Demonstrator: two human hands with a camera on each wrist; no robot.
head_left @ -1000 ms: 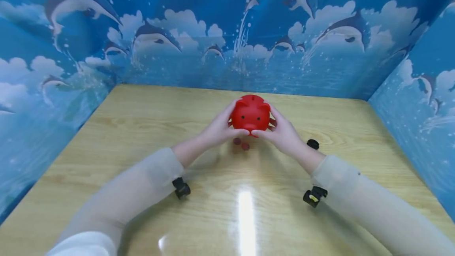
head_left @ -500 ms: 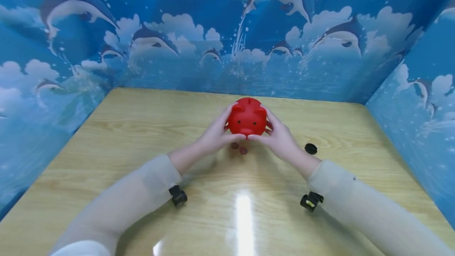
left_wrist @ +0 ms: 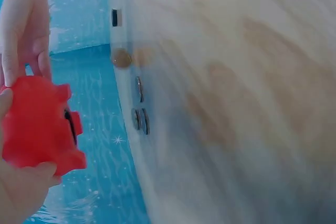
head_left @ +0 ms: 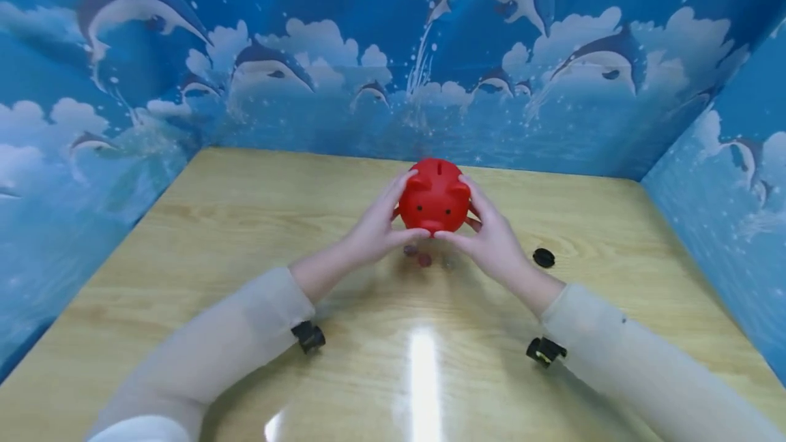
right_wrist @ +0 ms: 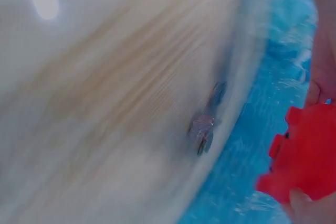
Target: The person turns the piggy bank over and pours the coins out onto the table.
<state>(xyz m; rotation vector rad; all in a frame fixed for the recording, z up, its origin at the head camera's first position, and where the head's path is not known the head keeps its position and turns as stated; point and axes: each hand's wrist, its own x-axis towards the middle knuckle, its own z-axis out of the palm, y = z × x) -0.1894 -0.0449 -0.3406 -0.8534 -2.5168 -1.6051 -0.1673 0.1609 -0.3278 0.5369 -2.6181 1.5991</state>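
Note:
A red piggy bank (head_left: pixel 434 196) is held up off the table between both hands, its face toward me and the coin slot showing on top. My left hand (head_left: pixel 376 227) grips its left side, and my right hand (head_left: pixel 493 241) grips the right, with the thumbs meeting under the snout. In the left wrist view, a dark opening (left_wrist: pixel 70 126) shows in the belly among the feet. Reddish coins (head_left: pixel 424 260) lie below the bank; a faint blurred spot (head_left: pixel 448 262) appears beside them. Several coins (left_wrist: pixel 145 121) show in the left wrist view.
A round black plug (head_left: pixel 544 257) lies on the wooden table (head_left: pixel 258 210) to the right of the right hand. Blue dolphin-print curtains (head_left: pixel 344 114) close off the back and sides. A bright light reflection (head_left: pixel 424 380) crosses the table's front.
The piggy bank dips slightly, then rises, and its slot shows more clearly now. A faint blurred spot has appeared right of the coins. Both hands keep their hold.

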